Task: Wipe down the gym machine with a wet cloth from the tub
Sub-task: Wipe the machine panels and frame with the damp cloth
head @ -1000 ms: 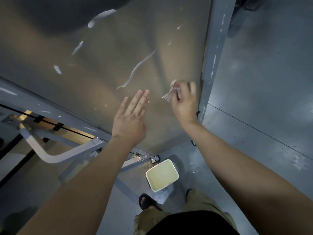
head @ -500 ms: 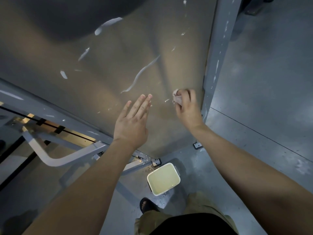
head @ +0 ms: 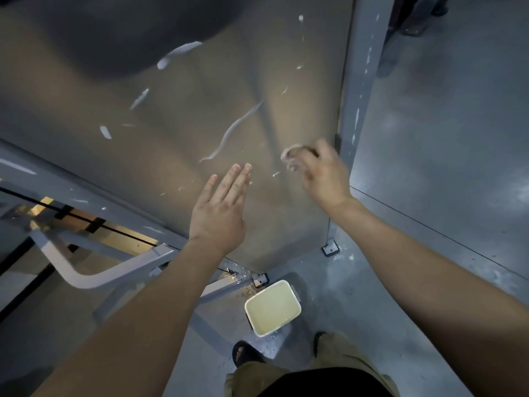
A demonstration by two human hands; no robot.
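A person leans over the broad, dull brown metal panel (head: 160,144) of a gym machine. The right hand (head: 325,179) is curled round a small, pale, bunched cloth (head: 290,156), which shows just beyond the fingertips and looks pressed to the panel. Motion blur hides how each finger lies on it. The grip appears to ball the cloth so that a firm pad meets the surface. A grey painted upright post (head: 357,81) stands just outside the right knuckles, marking the panel's edge.

The left hand (head: 219,216) lies flat, its fingers (head: 229,184) straight and close together with the little one slightly apart. It seems braced on the panel to steady the lean.

A long, curved white streak (head: 229,136) runs just above the left fingertips and beside the cloth, and is likely the next mark to be wiped. A white rectangular plastic tub (head: 272,306) of cloudy water sits on the grey floor (head: 443,153), well below both hands and near a sandalled foot (head: 244,353), handy for rinsing.
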